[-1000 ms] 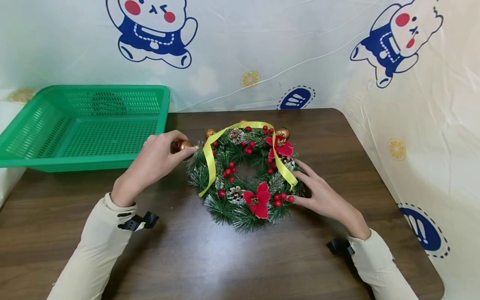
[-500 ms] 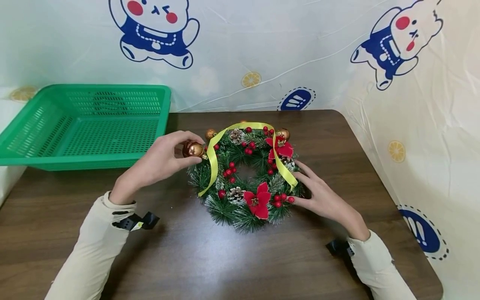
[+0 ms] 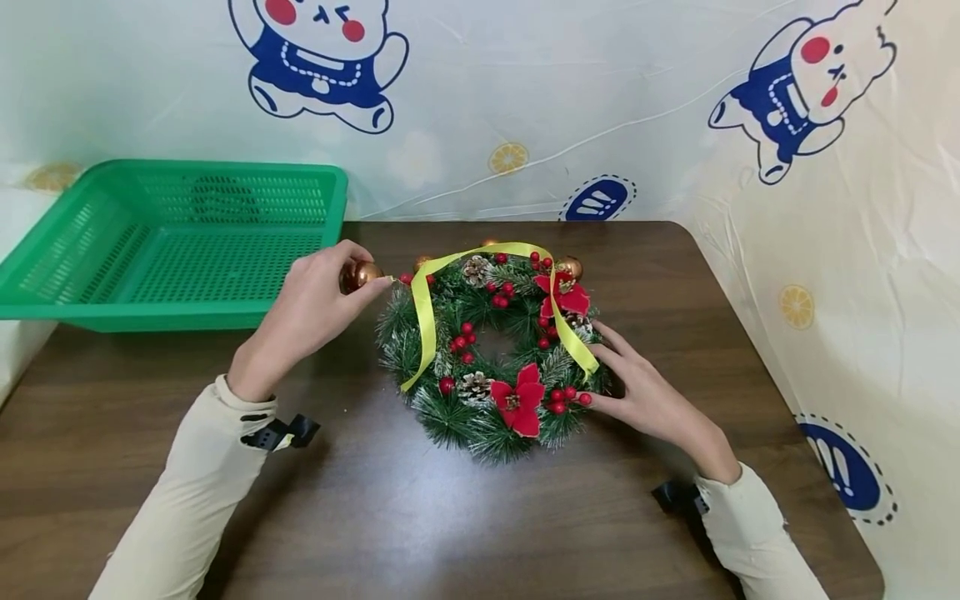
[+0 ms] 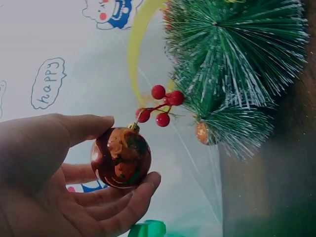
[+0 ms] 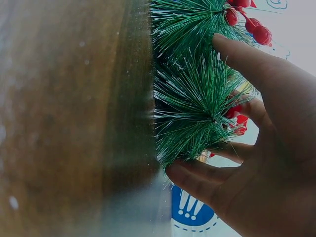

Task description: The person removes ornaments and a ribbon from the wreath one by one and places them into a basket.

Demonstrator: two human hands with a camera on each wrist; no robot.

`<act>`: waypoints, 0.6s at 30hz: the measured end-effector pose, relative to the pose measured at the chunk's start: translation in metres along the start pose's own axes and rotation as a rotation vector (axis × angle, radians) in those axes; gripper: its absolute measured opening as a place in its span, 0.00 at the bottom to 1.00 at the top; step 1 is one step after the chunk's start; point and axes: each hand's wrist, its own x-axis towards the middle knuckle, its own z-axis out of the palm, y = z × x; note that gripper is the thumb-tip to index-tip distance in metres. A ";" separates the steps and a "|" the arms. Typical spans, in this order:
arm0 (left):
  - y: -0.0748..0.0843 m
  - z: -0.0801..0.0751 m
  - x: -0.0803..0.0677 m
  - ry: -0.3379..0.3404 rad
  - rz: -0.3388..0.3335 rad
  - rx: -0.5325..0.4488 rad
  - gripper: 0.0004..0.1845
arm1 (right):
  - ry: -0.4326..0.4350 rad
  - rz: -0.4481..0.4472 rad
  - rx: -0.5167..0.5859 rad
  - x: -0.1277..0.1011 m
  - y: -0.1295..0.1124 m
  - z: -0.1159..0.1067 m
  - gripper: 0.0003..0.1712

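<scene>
A: Left hand [image 3: 311,308]?
B: Holds a copper-gold bauble ornament [image 3: 362,275], shiny and round with a small gold cap. Thumb over the top, fingers [image 4: 129,205] curled under it, a light pinch. In the left wrist view the bauble [image 4: 121,157] shows red-brown reflections, cap pointing toward a sprig of red berries [image 4: 162,105].

A: Where's the bauble sitting?
B: At the fingertips, just off the upper-left edge of the Christmas wreath [image 3: 491,354], above the tabletop [image 3: 375,517]. Can't tell if it touches the needles.

A: Right hand [image 3: 645,396]?
B: Fingers mostly straight, spread against the wreath's lower-right rim, pressing the green needles [image 5: 197,98]. Grips nothing.

A: Wreath looks?
B: Green pine needles with frosted tips, red berries, pinecones, two red poinsettias [image 3: 517,400], more gold baubles along the far side. A yellow ribbon [image 3: 423,321] loops over the top and hangs down both sides; its left tail lies right beside the left fingertips.

A: Other stuff?
B: Green plastic basket [image 3: 105,304] beyond the left hand, on the far-left tabletop, apart from the wreath. Cartoon-print plastic sheet [image 3: 525,100] behind. Cream sleeves, black wrist straps on both arms.
</scene>
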 end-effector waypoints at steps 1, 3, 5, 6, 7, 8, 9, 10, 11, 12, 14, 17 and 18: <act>0.000 0.000 0.000 -0.007 -0.007 0.006 0.19 | 0.001 -0.002 -0.001 0.000 0.000 0.000 0.40; -0.001 0.001 0.000 -0.028 -0.007 0.009 0.19 | 0.001 -0.003 -0.004 0.000 0.000 0.000 0.40; -0.001 0.001 0.000 -0.060 0.012 0.006 0.19 | 0.000 -0.001 -0.002 -0.001 0.000 0.000 0.40; -0.001 0.001 0.000 -0.074 0.026 0.004 0.19 | 0.000 0.001 -0.003 -0.001 0.000 0.000 0.40; -0.001 0.001 0.000 -0.087 0.043 0.003 0.19 | 0.000 0.002 -0.003 -0.001 0.001 0.000 0.40; -0.001 0.001 0.000 -0.097 0.058 0.005 0.19 | 0.000 0.004 -0.002 0.000 0.001 0.001 0.40; -0.001 0.002 0.000 -0.104 0.070 0.006 0.19 | 0.000 0.004 -0.002 0.000 0.000 0.000 0.40; -0.001 0.002 0.000 -0.110 0.078 0.008 0.19 | 0.000 0.004 -0.003 0.000 0.000 0.000 0.40; -0.002 0.003 0.000 -0.111 0.082 0.008 0.19 | 0.001 0.004 -0.003 0.000 0.000 0.000 0.40; -0.002 0.003 0.000 -0.113 0.082 0.011 0.19 | 0.002 0.002 -0.004 0.000 0.000 0.000 0.40; -0.003 0.005 0.000 -0.106 0.076 0.014 0.19 | 0.001 -0.001 -0.004 0.000 0.001 0.000 0.39; -0.004 0.009 0.002 -0.066 0.064 0.020 0.18 | 0.000 -0.003 -0.002 -0.001 0.001 0.001 0.38; -0.004 0.010 0.002 -0.050 0.058 0.021 0.18 | 0.000 -0.003 -0.001 -0.001 0.002 0.001 0.38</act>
